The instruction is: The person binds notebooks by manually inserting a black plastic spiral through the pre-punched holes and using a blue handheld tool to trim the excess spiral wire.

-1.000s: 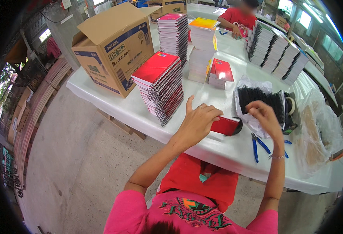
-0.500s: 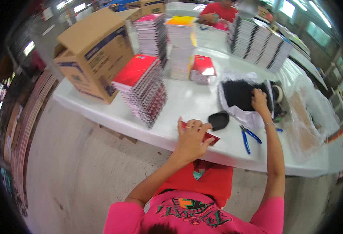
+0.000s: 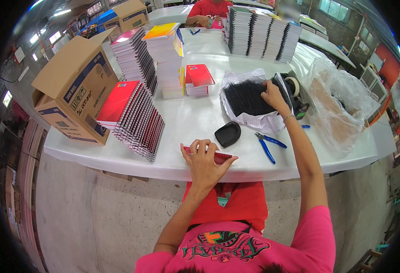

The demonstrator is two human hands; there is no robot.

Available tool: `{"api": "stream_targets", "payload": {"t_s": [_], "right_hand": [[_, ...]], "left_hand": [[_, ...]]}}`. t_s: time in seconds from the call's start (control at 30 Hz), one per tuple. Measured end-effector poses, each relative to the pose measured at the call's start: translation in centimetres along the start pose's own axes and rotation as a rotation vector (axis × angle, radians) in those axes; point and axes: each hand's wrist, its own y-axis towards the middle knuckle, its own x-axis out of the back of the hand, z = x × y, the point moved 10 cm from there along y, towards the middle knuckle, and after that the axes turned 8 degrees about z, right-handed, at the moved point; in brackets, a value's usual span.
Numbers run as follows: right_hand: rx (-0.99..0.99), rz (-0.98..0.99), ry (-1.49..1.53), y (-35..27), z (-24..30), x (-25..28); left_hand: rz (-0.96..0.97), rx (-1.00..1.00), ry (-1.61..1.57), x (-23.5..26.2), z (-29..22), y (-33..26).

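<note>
At the table's front edge, my left hand (image 3: 204, 161) grips a red-covered notebook (image 3: 222, 157), thumb and fingers spread along it and partly hiding it. My right hand (image 3: 275, 96) reaches to the right side of a pile of black spiral binding coils (image 3: 245, 99), its fingers curled in a pinch on the coils. White wrapping (image 3: 260, 123) lies open under the pile. Between my hands sits a black shallow dish (image 3: 227, 134). Blue-handled cutting pliers (image 3: 270, 146) lie with handles apart, below my right forearm.
Bound notebooks with red covers (image 3: 134, 116) stand stacked at left, beside a cardboard box (image 3: 77, 91). Taller stacks (image 3: 163, 59) and a short red stack (image 3: 198, 79) are behind. Coil-bound books (image 3: 261, 34) stand farther back, near a person in red (image 3: 207, 11). Tape (image 3: 293, 85) and clear plastic (image 3: 341, 104) lie right.
The view has turned, so the table's things sit farther left in the picture. My left hand still holds the notebook, and my right hand stays at the coils, fingers more curled.
</note>
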Motion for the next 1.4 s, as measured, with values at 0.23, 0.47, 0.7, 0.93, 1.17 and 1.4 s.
{"api": "stream_targets", "payload": {"t_s": [0.23, 0.47, 0.7, 0.93, 1.17, 1.4], "right_hand": [[0.313, -0.224, -0.080, -4.1, 6.6, 5.2], [0.295, 0.288, 0.275, -13.3, 13.6, 1.9], [0.135, 0.471, 0.577, -18.8, 15.8, -2.3], [0.218, 0.440, 0.519, -20.0, 16.1, -3.0], [0.229, 0.467, 0.654, -20.9, 16.8, -3.7], [0.223, 0.473, 0.465, -20.1, 16.6, -4.9]], "left_hand": [[-0.027, -0.002, 0.030, -0.1, -0.3, 0.0], [-0.047, 0.013, 0.018, -0.3, -0.5, 0.1], [-0.054, 0.017, 0.042, -0.5, 0.0, 0.0], [-0.031, 0.033, 0.035, -0.7, 0.2, 0.0], [0.027, 0.045, 0.034, -0.8, 0.6, 0.1], [0.081, 0.040, 0.058, -1.0, 0.6, 0.6]]}}
